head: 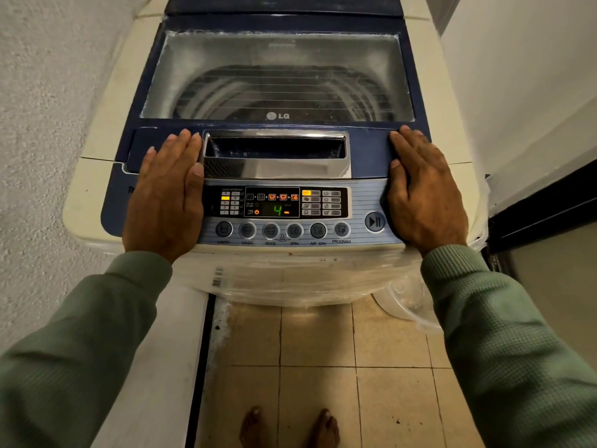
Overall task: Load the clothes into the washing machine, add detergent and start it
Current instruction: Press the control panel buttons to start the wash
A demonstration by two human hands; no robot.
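— How far along was the wash?
— Left hand (164, 192) and right hand (426, 192) lay flat, fingers straight, on the washing machine's (97, 202) front, either side of the lit display (277, 210). Beyond, the lid (277, 59) was down. Clothes weren't discernible through it; likely loaded and started.

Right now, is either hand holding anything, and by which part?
Nothing is held. The left hand and right hand lie flat on the washer, either side of the lid handle.

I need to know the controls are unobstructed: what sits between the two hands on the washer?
In the head view, between the left hand and right hand lie the chrome lid handle, the lit display and the button row.
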